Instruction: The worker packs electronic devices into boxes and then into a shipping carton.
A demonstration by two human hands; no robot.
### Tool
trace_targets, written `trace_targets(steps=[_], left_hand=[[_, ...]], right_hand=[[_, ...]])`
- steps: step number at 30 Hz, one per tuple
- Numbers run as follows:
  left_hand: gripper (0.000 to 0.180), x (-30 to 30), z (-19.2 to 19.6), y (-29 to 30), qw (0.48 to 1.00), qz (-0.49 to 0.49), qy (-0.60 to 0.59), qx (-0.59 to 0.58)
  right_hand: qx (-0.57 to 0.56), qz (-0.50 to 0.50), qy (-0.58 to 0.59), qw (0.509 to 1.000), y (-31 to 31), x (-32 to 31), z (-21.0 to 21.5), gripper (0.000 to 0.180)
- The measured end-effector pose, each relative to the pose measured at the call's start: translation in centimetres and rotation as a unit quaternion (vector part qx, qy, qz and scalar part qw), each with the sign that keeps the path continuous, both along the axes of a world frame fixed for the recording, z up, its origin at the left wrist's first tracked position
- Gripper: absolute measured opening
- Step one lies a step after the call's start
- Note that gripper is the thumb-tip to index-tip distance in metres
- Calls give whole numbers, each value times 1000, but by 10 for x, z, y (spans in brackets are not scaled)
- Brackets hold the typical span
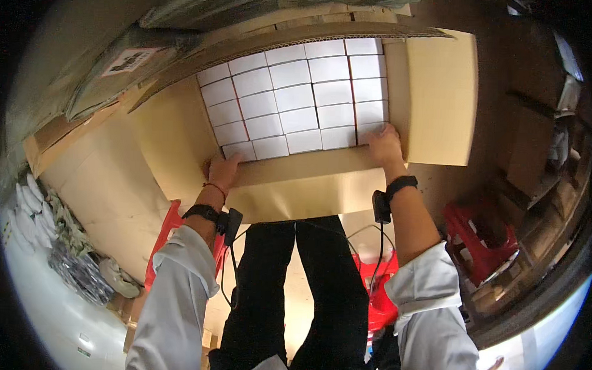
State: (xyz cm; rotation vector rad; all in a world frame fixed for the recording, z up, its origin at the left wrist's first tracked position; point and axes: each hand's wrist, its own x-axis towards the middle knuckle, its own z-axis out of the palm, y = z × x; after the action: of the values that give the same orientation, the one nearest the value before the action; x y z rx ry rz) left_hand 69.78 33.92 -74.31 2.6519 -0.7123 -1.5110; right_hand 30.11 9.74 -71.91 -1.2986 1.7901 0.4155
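A large open cardboard carton in front of me is filled with rows of small white boxes. At the left end of the nearest row, my left hand is closed on the white boxes, its thumb on top. Its other fingers are largely hidden in the carton's near left corner. My right hand is at the right end of that row, fingers curled against the corner white box, close to the carton wall. Both wrists carry black straps with small black devices and cables.
The carton's right flap is folded outward. Red plastic stools stand at the right and below the carton. Wrapped bundles lie at the far left, plastic bags at the left edge. Stacked cartons line the right side.
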Motion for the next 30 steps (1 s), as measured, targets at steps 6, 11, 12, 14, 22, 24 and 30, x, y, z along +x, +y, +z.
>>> trace_targets(steps=[6,11,12,14,22,24,30], left_hand=[[49,-18,7,-9,978,161,106,-78],[39,-25,0,-30,899,408,158,0],[38,1,0,-20,899,406,161,27],[37,8,-10,-14,893,409,180,57],[34,14,-41,9,908,308,278,56],[36,5,-37,-5,914,309,250,77],[37,-9,-21,-39,951,227,202,63]], right_hand=[[0,-94,105,990,9,3,-40,107],[65,-83,173,979,-3,26,-17,108],[92,-78,167,979,-5,44,-9,106],[88,-79,190,975,-11,45,-5,105],[12,-90,166,982,0,24,-17,110],[55,-94,77,991,-11,5,-15,103],[75,-54,-87,992,-23,-40,-19,96]])
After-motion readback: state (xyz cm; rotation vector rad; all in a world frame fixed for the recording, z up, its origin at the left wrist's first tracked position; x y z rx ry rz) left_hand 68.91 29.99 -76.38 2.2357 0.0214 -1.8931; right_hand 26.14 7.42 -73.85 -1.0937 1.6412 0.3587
